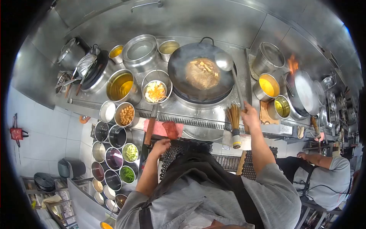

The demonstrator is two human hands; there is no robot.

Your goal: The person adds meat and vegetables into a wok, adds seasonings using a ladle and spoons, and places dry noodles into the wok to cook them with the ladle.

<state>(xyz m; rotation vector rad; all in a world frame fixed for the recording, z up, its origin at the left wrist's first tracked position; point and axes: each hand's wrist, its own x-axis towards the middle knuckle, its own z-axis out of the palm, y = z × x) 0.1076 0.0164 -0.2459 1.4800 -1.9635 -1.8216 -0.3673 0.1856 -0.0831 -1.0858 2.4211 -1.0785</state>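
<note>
My right hand (250, 115) is closed around the handle of a long ladle (223, 61). The ladle's bowl rests at the right side of a black wok (176, 70), beside noodles (203, 78) with pale pieces on top in a steaming brown sauce. In front of the counter edge, my left hand (161, 146) is curled into a loose fist, with nothing showing in it. It is nearest to a red cloth (170, 130) and the wooden handle (150, 131) of a strainer. Pale and orange pieces of food (155, 91) lie in the strainer's basket.
A bamboo brush (233, 118) stands right of the wok. Pots of yellow liquid (121, 86) flank the wok. Several ingredient tins, including diced greens (130, 152), stand at left. Flame (292, 64) rises by another wok (305, 92) at right, near a co-worker (331, 175).
</note>
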